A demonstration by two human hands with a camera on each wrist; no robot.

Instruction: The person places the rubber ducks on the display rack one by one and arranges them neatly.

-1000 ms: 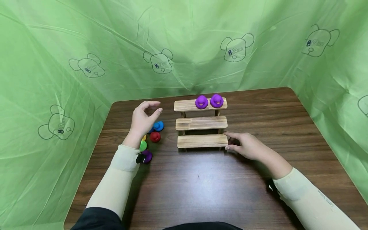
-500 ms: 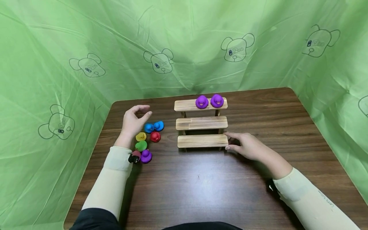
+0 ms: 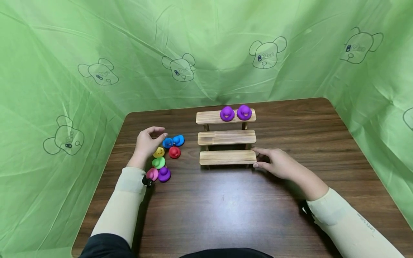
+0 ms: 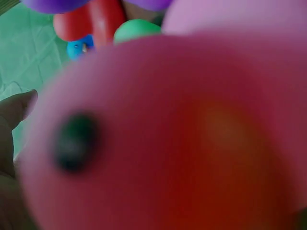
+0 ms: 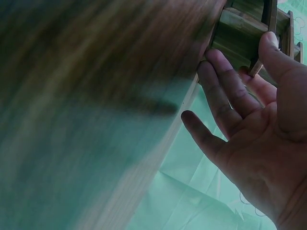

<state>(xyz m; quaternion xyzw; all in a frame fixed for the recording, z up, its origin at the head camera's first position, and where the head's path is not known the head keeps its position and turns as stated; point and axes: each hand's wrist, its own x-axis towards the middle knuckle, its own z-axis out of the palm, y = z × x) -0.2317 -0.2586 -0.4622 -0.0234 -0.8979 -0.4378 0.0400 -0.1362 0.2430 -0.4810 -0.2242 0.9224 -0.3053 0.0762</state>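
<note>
head view: left hand, thumb and fingers apart, hangs beside blue ducks left of the wooden rack; right hand pinches the rack's right end, seemingly to steady it.

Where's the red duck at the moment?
In the head view, the red duck sits on the table, left of the wooden stand, just below the two blue ducks and right of the yellow duck.

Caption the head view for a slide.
Two purple ducks top a three-tier wooden stand, the right hand at its lowest tier and the left hand near more toy ducks.
</note>
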